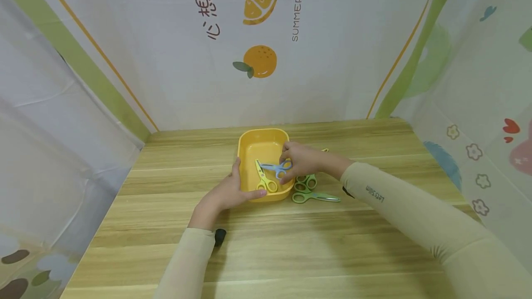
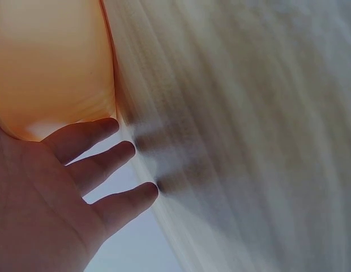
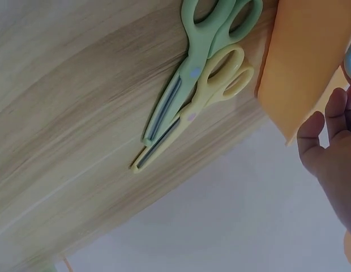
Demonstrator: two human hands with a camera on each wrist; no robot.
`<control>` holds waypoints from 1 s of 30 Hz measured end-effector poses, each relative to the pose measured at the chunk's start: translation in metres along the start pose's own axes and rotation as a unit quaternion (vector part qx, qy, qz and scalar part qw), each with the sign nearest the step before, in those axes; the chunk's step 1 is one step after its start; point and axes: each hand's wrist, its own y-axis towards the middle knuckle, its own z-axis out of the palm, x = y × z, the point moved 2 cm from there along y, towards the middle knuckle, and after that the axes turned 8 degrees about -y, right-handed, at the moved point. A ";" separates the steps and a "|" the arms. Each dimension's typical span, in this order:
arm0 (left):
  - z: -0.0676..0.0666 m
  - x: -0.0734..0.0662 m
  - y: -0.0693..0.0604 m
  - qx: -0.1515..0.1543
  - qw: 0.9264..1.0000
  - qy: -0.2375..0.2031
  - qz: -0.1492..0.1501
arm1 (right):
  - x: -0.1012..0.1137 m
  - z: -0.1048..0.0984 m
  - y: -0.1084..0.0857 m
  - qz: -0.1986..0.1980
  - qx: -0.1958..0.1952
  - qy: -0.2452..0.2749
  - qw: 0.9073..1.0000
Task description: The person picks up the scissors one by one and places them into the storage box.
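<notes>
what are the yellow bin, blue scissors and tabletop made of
Yellow bin: probably moulded plastic, smooth and slightly shiny, with rounded corners and soft highlights. Blue scissors: handles likely smooth plastic, evenly coloured; blade material unclear. Tabletop: wood or laminate, low-sheen, with streaky grain.

A hand can slide over the left of the worktop (image 1: 166, 174), or dip into the far end of the yellow box (image 1: 259, 146). The right hand (image 1: 302, 157) and green scissors (image 1: 311, 195) block its right side; the left hand (image 1: 226, 190) blocks its near left.
</notes>
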 end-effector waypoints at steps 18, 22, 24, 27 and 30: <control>0.000 0.001 0.001 -0.001 1.000 0.004 0.006 | 0.009 0.003 0.004 0.014 -0.040 -0.038 0.998; 0.000 0.002 0.000 -0.001 1.000 0.002 0.006 | 0.011 0.006 0.008 0.028 -0.064 -0.059 0.996; 0.000 0.002 0.000 0.000 1.000 0.000 0.005 | 0.013 0.006 0.010 0.035 -0.076 -0.062 0.995; 0.000 0.002 0.000 0.002 1.000 0.003 0.004 | 0.016 0.004 0.011 0.045 -0.085 -0.054 0.994; 0.000 0.002 0.001 0.003 1.000 0.004 0.003 | 0.016 0.001 0.011 0.044 -0.091 -0.050 0.994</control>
